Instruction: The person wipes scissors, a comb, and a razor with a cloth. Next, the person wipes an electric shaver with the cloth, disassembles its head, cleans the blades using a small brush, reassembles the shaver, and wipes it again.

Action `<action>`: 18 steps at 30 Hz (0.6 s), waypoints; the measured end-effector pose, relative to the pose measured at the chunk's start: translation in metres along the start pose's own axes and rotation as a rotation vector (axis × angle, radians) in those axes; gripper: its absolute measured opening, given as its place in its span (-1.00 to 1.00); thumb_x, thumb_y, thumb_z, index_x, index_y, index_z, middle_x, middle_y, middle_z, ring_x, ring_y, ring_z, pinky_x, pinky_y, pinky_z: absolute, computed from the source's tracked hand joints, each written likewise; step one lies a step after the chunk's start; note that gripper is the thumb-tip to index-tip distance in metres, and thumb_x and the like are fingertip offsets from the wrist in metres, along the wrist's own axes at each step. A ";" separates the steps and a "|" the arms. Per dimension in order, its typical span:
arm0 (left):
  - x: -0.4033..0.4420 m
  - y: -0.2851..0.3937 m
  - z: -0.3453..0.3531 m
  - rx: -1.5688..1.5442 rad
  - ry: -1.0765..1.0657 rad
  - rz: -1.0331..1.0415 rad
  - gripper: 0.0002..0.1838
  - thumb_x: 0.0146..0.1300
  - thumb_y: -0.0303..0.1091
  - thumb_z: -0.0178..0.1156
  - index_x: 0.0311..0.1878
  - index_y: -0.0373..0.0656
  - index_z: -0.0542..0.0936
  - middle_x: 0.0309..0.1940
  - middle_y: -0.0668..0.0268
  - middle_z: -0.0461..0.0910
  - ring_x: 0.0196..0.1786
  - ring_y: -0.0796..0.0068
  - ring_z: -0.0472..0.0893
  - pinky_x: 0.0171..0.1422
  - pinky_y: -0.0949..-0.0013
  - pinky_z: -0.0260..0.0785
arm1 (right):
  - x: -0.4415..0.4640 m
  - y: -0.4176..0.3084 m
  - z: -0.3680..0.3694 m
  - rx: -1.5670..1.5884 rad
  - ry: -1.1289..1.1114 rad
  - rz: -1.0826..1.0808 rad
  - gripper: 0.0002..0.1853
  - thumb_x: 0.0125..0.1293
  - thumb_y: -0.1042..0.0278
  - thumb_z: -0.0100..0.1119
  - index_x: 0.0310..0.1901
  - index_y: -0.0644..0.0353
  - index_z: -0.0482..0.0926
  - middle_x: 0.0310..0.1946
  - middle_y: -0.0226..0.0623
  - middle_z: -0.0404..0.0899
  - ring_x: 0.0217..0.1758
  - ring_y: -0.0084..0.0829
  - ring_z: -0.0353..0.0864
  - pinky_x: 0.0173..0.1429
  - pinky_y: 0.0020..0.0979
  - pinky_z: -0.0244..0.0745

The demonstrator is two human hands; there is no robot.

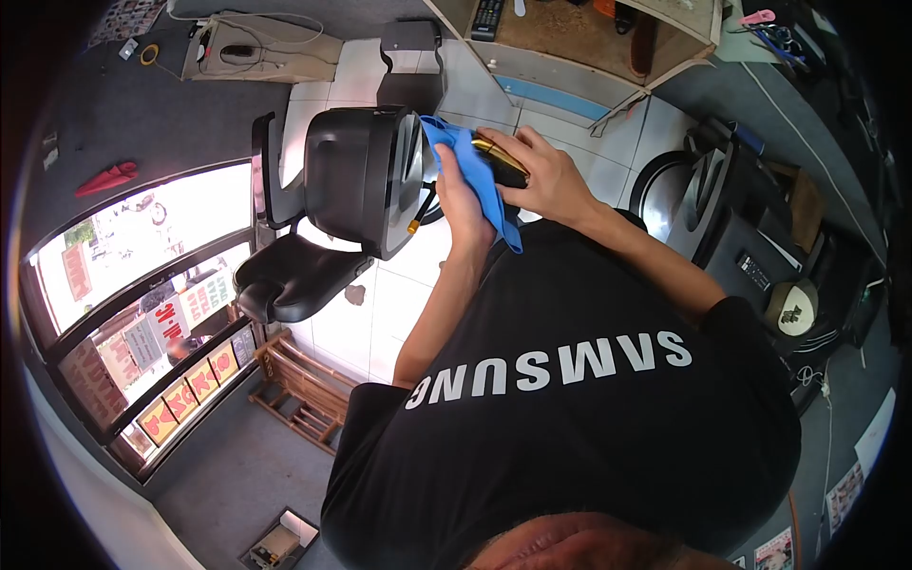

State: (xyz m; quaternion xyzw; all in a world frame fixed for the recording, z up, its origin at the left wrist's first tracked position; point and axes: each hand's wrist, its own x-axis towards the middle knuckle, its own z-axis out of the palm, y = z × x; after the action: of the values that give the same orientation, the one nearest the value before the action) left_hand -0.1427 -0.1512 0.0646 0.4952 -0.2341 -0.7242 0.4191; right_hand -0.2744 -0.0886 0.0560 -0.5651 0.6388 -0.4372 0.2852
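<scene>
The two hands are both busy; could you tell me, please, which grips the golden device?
The right hand grips the device; the left holds the blue cloth.

Left of the left hand [465, 211], a black padded chair [351, 171] stands on white floor tiles [389, 313]; farther left, daylight fills a window [109, 242]. A wooden cabinet [541, 76] stands ahead of the hand.

Beyond the fingers [525, 154], a wooden counter [565, 43] is carrying a black remote [487, 17] and, farther right, a dark brown object [643, 49]. Left of the fingers, a black chair [347, 176] is standing on the white tiled floor [389, 313].
</scene>
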 end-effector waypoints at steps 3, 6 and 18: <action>0.000 -0.008 -0.005 0.274 -0.065 0.064 -0.49 0.64 0.12 0.09 0.15 -0.22 0.55 -0.11 0.35 0.63 -0.09 0.56 0.64 0.03 0.37 0.56 | -0.001 0.014 0.002 -0.147 0.006 -0.069 -0.33 0.15 0.09 0.50 0.33 0.00 0.61 -0.15 -0.24 0.54 -0.28 -0.16 0.71 -0.20 -0.16 0.65; 0.006 -0.014 -0.008 0.266 -0.034 0.082 -0.51 0.61 0.10 0.13 0.14 -0.22 0.57 -0.14 0.35 0.63 -0.12 0.57 0.64 -0.03 0.37 0.55 | 0.000 0.014 0.003 -0.131 -0.032 -0.075 -0.37 0.14 0.12 0.50 0.28 0.06 0.62 -0.15 -0.25 0.54 -0.28 -0.14 0.71 -0.21 -0.16 0.65; 0.030 0.012 -0.010 -0.102 -0.060 -0.069 -0.39 0.69 0.15 -0.14 0.39 -0.22 0.45 0.28 0.13 0.60 0.32 0.19 0.61 0.52 0.08 0.42 | 0.007 -0.002 0.004 0.300 0.000 0.025 -0.29 0.26 0.38 0.32 0.48 0.16 0.41 0.01 0.05 0.52 0.17 0.00 0.63 0.30 -0.17 0.55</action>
State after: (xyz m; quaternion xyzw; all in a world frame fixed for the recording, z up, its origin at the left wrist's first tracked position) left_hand -0.1337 -0.1815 0.0538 0.4593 -0.1921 -0.7637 0.4111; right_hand -0.2711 -0.0968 0.0572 -0.5083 0.5732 -0.5242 0.3718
